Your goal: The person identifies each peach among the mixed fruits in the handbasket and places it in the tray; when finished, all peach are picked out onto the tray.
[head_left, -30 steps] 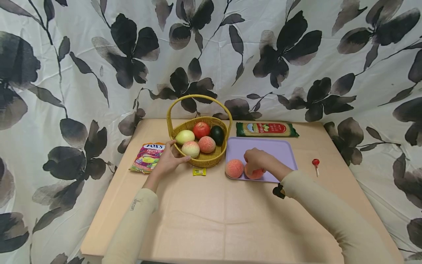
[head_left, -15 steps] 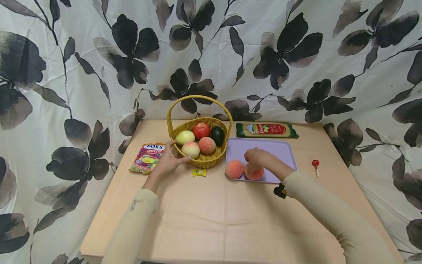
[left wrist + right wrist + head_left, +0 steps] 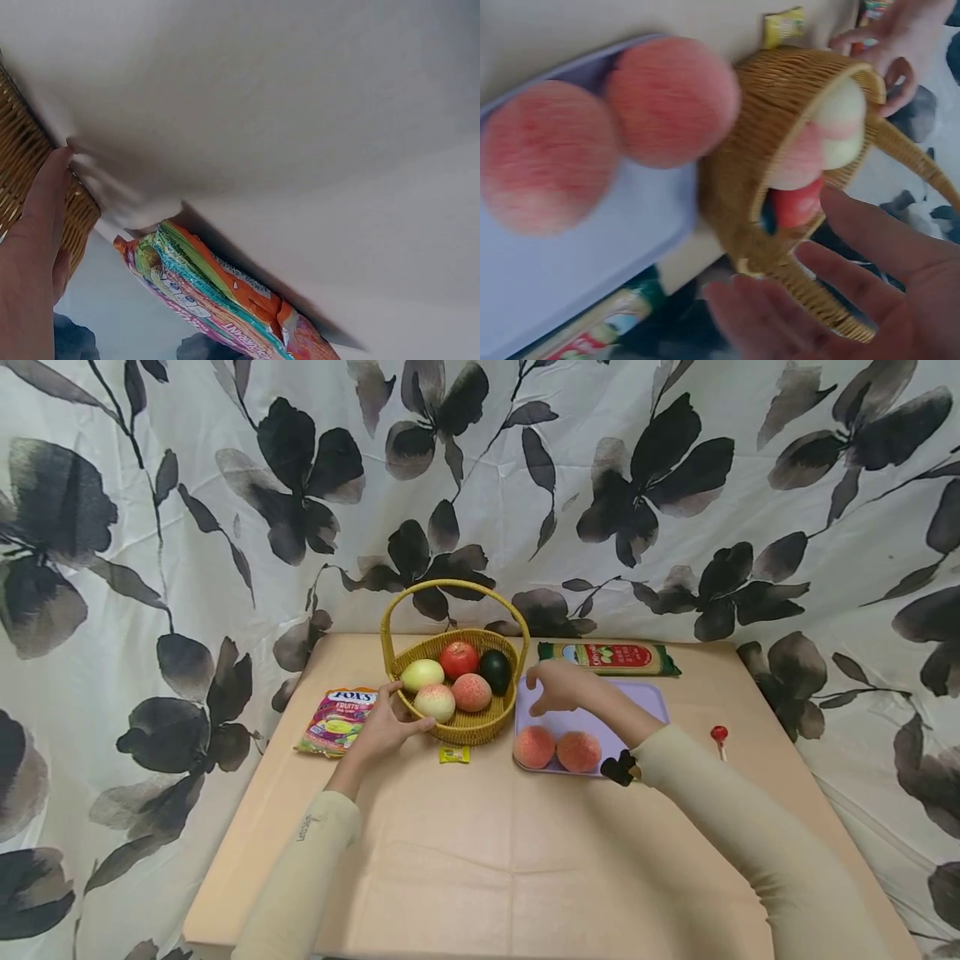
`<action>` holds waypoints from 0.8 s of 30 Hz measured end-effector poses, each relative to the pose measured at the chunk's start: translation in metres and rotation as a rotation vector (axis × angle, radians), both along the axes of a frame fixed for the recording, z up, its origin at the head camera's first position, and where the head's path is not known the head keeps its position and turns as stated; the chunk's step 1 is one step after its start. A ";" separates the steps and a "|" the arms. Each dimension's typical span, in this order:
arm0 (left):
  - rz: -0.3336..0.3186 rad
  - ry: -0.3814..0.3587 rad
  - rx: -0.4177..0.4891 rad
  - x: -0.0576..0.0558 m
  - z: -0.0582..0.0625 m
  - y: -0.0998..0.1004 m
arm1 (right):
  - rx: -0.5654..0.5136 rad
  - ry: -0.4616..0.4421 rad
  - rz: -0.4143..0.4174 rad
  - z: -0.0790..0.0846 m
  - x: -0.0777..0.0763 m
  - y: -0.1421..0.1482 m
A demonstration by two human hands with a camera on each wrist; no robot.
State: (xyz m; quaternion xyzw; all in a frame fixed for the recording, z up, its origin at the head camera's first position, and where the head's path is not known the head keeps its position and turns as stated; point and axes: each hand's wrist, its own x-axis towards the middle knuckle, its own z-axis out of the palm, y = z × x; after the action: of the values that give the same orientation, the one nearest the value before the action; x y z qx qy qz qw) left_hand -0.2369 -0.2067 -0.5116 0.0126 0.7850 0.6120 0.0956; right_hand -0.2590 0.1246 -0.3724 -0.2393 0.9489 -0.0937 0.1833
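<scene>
My left hand (image 3: 384, 727) touches the near left side of the yellow wicker basket (image 3: 480, 732), its fingers fairly straight along the wall in the left wrist view. Inside the basket lie a red round fruit (image 3: 459, 659), a dark green avocado (image 3: 495, 672), a pink peach (image 3: 472, 692), a pale peach (image 3: 435, 702) and a pale yellow-green fruit (image 3: 423, 674). Over the left part of the lilac tray (image 3: 637, 693), near the basket, my right hand (image 3: 561, 685) holds nothing, with thumb and fingers spread apart. Two pink peaches (image 3: 535, 747) sit side by side at the tray's front left.
A Fox's candy bag (image 3: 337, 722) lies left of the basket, and a small yellow wrapped candy (image 3: 453, 754) in front of it. Behind the tray is a green-and-yellow packet (image 3: 622, 657). A red lollipop (image 3: 719, 734) lies to the right. The basket's tall handle (image 3: 454, 582) arches upward.
My right hand has let go of the right-hand peach on the tray and moved up and left towards the basket. The left hand and basket have stayed in place.
</scene>
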 end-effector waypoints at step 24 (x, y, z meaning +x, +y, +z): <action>0.031 0.051 -0.059 -0.002 -0.010 0.000 | -0.100 -0.131 0.011 -0.026 -0.063 -0.094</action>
State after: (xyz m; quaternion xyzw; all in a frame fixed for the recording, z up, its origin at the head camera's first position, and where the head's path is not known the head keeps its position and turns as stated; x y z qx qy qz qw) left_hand -0.2387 -0.2069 -0.5214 0.0134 0.8050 0.5894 0.0663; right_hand -0.3216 0.0308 -0.3981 -0.2468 0.9275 -0.1555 0.2336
